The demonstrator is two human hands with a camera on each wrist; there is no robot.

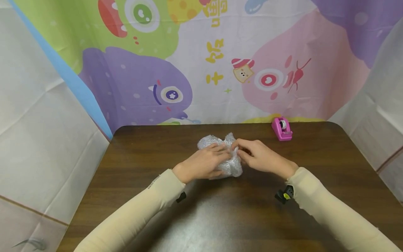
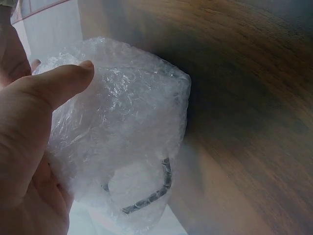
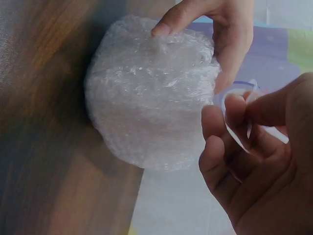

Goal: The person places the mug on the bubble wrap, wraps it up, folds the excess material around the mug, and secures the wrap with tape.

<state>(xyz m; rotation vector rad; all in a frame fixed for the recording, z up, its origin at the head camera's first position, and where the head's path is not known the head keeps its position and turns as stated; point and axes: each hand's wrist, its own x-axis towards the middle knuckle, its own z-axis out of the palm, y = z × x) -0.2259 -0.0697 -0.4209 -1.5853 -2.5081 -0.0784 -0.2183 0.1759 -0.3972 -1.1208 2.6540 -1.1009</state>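
Observation:
A bundle of bubble wrap (image 1: 231,168) sits on the table, with a dark bent strip (image 2: 167,181) showing through its side in the left wrist view. What lies inside is otherwise hidden. My left hand (image 1: 206,162) holds the bundle, fingers spread over the top and thumb (image 2: 73,81) against the near side. Just right of the bundle, my right hand (image 1: 262,155) pinches a thin translucent strip of tape (image 3: 237,137) between thumb and fingertips. In the right wrist view those fingertips are close beside the wrap; whether they touch it I cannot tell.
A pink tape dispenser (image 1: 281,129) stands at the back right of the brown wooden table (image 1: 151,147). Behind the table's far edge hangs a cartoon-printed cloth (image 1: 217,101). Pale cloth walls (image 1: 41,105) flank both sides.

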